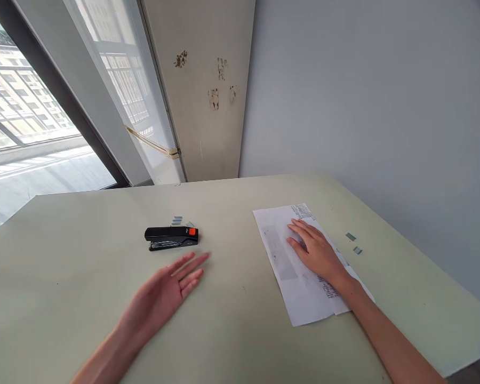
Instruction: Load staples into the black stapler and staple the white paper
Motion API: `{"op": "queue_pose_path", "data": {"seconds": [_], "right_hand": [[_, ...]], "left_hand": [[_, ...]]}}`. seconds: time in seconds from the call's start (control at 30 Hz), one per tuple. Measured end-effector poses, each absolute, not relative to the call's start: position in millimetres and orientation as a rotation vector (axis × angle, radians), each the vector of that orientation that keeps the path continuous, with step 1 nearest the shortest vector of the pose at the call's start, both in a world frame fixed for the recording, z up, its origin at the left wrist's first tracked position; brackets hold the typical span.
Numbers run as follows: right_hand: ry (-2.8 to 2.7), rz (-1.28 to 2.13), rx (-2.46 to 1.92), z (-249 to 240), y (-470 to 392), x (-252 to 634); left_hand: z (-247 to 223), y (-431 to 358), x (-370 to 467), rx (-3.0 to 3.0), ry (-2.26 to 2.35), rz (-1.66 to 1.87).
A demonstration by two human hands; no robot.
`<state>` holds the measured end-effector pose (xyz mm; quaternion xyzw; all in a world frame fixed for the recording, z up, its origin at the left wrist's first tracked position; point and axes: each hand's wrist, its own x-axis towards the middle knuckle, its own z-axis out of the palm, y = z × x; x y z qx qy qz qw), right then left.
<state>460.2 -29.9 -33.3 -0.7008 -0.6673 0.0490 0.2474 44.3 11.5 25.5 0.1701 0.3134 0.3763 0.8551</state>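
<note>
A black stapler (170, 234) with an orange-red patch at its right end lies on the pale table. Just below it, my left hand (164, 290) is turned palm up with fingers stretched out, holding nothing. White printed paper sheets (282, 288) lie at an angle on the right part of the table. My right hand (314, 248) rests palm down on them, its fingers spread, covering some of the print. Behind the stapler are several small strips of staples (177, 218).
Two small grey staple strips, one nearer (357, 250) and one farther (351, 236), lie right of the paper. The table (232, 330) meets a grey wall (368, 96) at the right. A stained panel (204, 122) and a window (28, 96) stand beyond.
</note>
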Motion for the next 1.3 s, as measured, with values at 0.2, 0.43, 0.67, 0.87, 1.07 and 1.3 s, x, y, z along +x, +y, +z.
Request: {"op": "queue_pose_path", "data": {"seconds": [0.2,0.43,0.67,0.87,1.07,1.3], "right_hand": [[-1.833,0.142,-1.906,-36,-31,458],[-1.845,0.143,-1.888,-31,-34,448],[-1.882,0.146,-1.842,-22,-38,438],[-1.838,0.43,-1.723,-5,-45,432],[-1.526,0.287,-1.817,4,-46,448],[-1.509,0.378,-1.928,-3,-44,464]], "left_hand": [[45,26,35,0.257,0.787,1.041],[43,29,33,0.31,0.828,1.083],[41,28,35,0.414,0.892,1.123],[44,26,37,0.429,0.891,1.139],[45,24,39,0.401,0.924,1.173],[45,21,40,0.4,0.897,1.216]]}}
